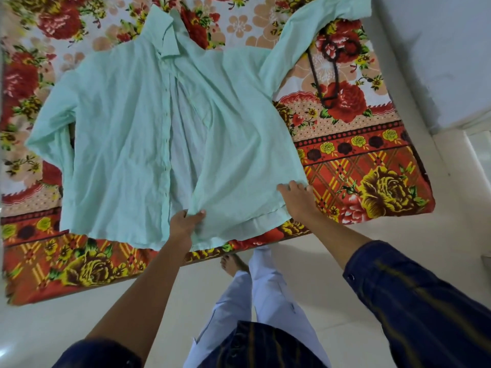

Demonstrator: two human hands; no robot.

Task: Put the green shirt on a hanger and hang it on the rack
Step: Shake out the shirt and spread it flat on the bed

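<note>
The pale green shirt (127, 123) lies spread front-up on a floral bedsheet (358, 160), collar away from me, its front partly open down the middle. My left hand (186, 221) pinches the lower edge of the right front panel near the hem. My right hand (299, 197) grips the hem corner on the right side. A dark hanger (325, 75) lies on the sheet to the right, partly under the shirt's sleeve. No rack is in view.
The bed's near edge (239, 251) runs just in front of my legs and bare foot (233, 264). Pale tiled floor (465, 235) lies to the right of the bed, with a white wall (438, 49) beyond.
</note>
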